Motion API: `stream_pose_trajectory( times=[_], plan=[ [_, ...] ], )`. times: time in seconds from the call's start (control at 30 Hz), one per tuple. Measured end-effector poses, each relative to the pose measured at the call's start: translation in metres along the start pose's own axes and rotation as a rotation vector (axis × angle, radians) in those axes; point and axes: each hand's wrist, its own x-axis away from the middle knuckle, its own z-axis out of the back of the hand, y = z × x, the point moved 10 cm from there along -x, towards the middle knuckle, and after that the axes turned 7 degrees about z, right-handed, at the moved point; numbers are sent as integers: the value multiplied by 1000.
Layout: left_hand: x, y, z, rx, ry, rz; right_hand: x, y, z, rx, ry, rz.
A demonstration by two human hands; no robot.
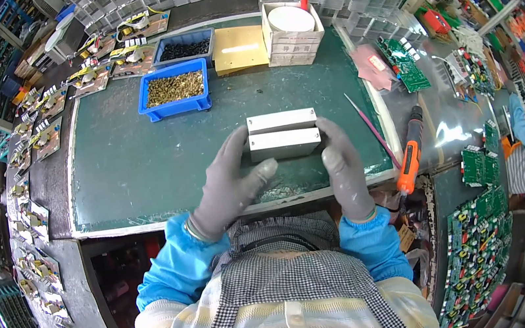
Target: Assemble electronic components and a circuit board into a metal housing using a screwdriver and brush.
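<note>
The left hand (222, 186) and right hand (347, 174), both spread, are bracketing two metal blocks (284, 139) between them, already standing paired; right of the grip, an orange screwdriver (411, 154) is lying unheld; what is left is remaining unclear

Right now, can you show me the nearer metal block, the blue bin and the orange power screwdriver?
Nearer metal block (284, 139), head view: its pale top face.
Blue bin (178, 106), head view: its front wall.
Orange power screwdriver (411, 154), head view: its orange body.
</note>
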Motion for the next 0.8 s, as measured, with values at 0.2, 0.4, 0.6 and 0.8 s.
stream_pose_trajectory(
  times=[0.2,0.4,0.6,0.8],
  plan=[
    [-35,9,-10,94,-82,-57,-29,27,10,-88,50,-4],
    [-36,3,-8,-88,42,-85,-30,23,5,-213,79,8],
    [-9,4,9,-42,273,-134,-8,19,6,136,78,-19],
    [-3,9,12,-82,280,-142,-3,28,18,209,229,-23]
  ],
)
